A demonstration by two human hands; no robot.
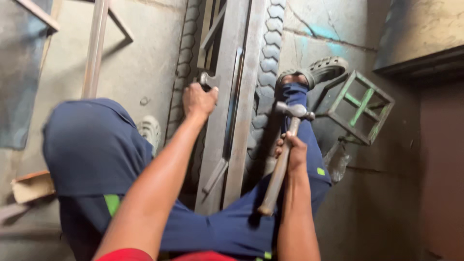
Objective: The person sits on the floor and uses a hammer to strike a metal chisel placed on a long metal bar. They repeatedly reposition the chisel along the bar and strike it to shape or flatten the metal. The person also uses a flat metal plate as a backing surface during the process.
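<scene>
Wooden-handled hammer (282,159) beside flat grey steel frame (232,111)

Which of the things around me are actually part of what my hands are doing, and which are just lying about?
In use:
- hammer, held in the right hand
- small metal tool, gripped by the left hand
- grey metal frame, which the left hand presses on
- tyres under the frame

Lying about:
- green metal stand
- metal pipe
- cardboard scrap
</scene>
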